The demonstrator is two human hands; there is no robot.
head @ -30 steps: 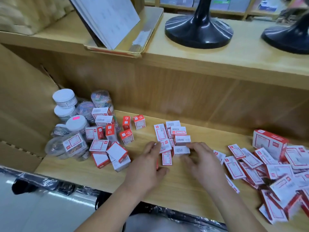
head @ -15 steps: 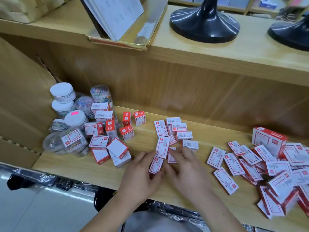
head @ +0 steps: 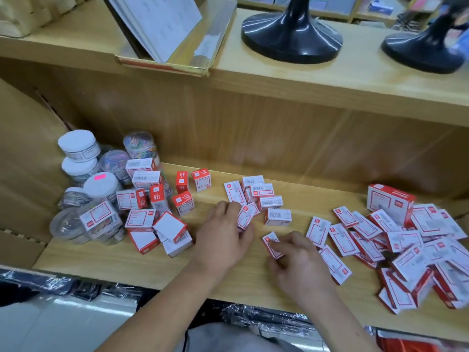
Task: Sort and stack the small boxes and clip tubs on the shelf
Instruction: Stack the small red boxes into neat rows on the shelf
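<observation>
Shelf [head: 121, 262] strewn with stock. Right grip [head: 299, 261] pinches small box [head: 272, 243] near front; left grip [head: 223, 238] curls round second box [head: 245, 216] beside middle cluster [head: 261, 196]. Tubs [head: 101, 185] crowd left corner, cube boxes [head: 157, 224] heaped before them; loose pile [head: 406, 245] fills right side.

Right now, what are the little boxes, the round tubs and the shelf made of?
The small boxes look like thin printed cardboard: sharp folded edges, matte faces. The clip tubs seem clear glossy plastic, as coloured clips show through; their white lids look opaque plastic. The shelf shows grain lines: wood or wood-pattern laminate, I cannot tell which.
</observation>
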